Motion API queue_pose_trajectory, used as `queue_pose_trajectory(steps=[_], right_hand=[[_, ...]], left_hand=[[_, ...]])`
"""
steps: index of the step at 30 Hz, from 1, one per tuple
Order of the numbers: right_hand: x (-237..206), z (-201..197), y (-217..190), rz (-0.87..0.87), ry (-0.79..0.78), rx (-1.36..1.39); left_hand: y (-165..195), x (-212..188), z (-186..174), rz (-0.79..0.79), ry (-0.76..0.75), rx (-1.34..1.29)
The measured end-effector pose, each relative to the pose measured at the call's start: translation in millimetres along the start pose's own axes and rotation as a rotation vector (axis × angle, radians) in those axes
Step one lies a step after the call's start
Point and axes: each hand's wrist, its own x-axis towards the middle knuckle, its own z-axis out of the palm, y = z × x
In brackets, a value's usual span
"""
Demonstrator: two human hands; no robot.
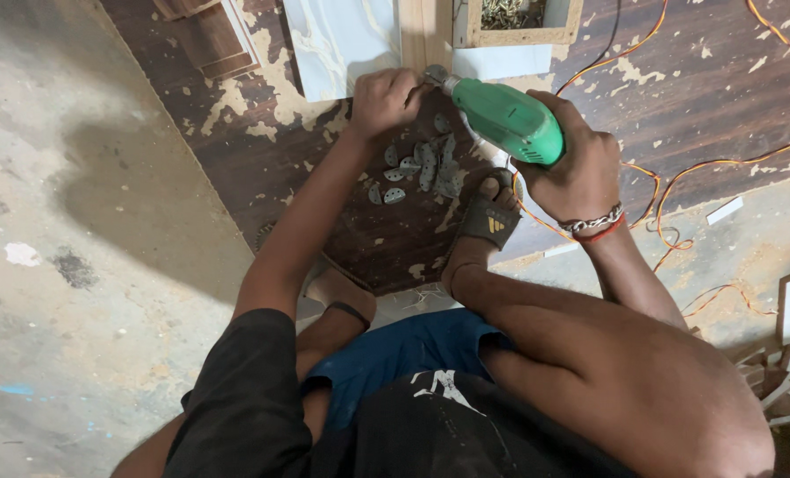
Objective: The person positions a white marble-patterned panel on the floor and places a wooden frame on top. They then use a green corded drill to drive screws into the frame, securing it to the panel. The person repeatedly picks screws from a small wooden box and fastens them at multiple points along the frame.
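Green drill (506, 118) sits clamped in the right hand (577, 172); the left hand (384, 99) is curled tight at its tip, beside scattered metal plates (420, 166).

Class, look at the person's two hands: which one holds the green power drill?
The right hand, with a bracelet at its wrist, grips the green power drill. The left hand is closed by the drill's tip, against the pale wooden strip.
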Motion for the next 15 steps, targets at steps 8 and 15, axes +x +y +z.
queue_pose_trajectory(steps=[8,15], right_hand=[[1,0,-1,-0.002,-0.018,-0.018],[2,-1,-2,-0.003,-0.025,-0.070]], left_hand=[[2,6,-4,-0.020,-0.004,-0.053],[8,7,-13,0.006,0.012,-0.074]])
